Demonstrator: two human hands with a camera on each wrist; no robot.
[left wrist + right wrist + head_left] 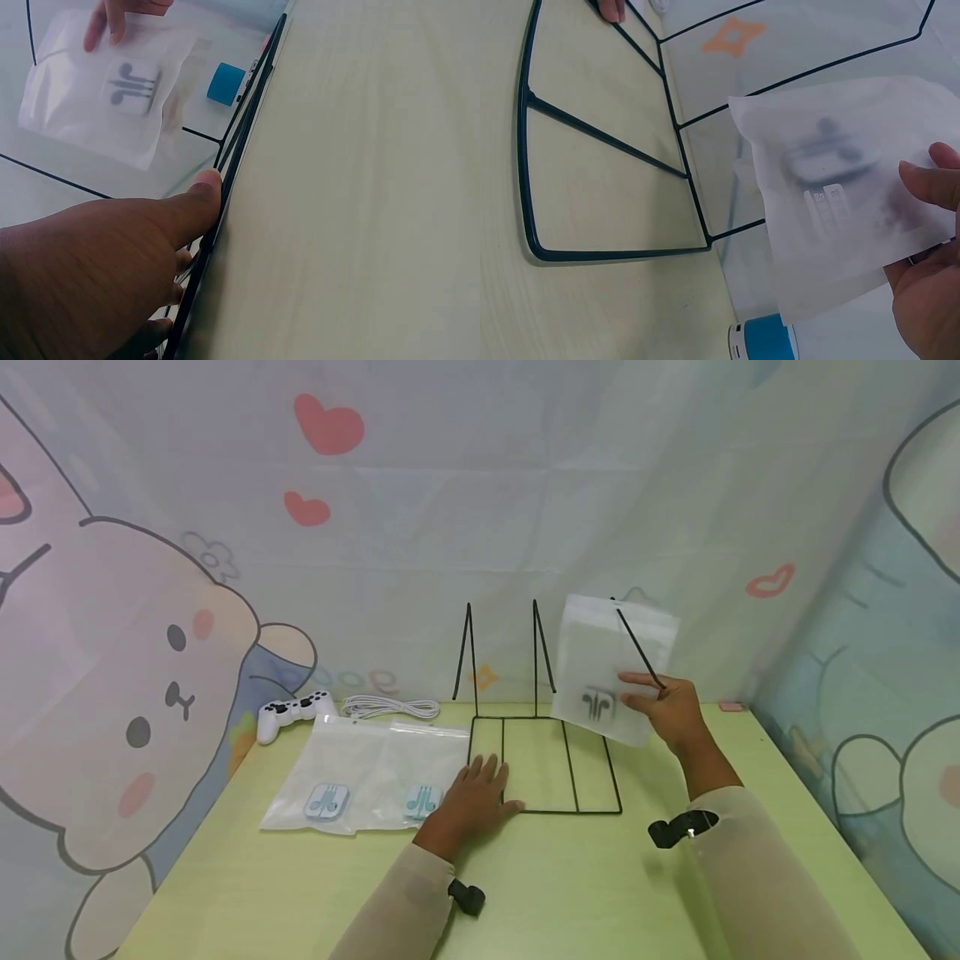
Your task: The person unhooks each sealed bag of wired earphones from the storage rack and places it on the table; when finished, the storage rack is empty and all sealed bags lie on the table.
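Observation:
My right hand (671, 714) pinches a frosted zip bag (592, 652) between thumb and fingers. Boxed white earphones (597, 703) show through its lower part. A slanted arm of the black wire rack (567, 768) crosses in front of the bag near its top; whether it passes through the bag cannot be told. The bag hides the upright behind. My left hand (472, 797) presses on the left side of the rack's base with fingers spread, and in the left wrist view its thumb (199, 202) touches the bar. Left of it lie clear bags (360, 764) with two boxed earphone sets (326, 802).
Behind the clear bags are a white game controller (296, 714) and a coiled white cable (390, 707). In the right wrist view a blue-and-white cylinder (769, 337) stands past the bag. A printed cloth (480, 485) hangs behind the light green table (555, 893).

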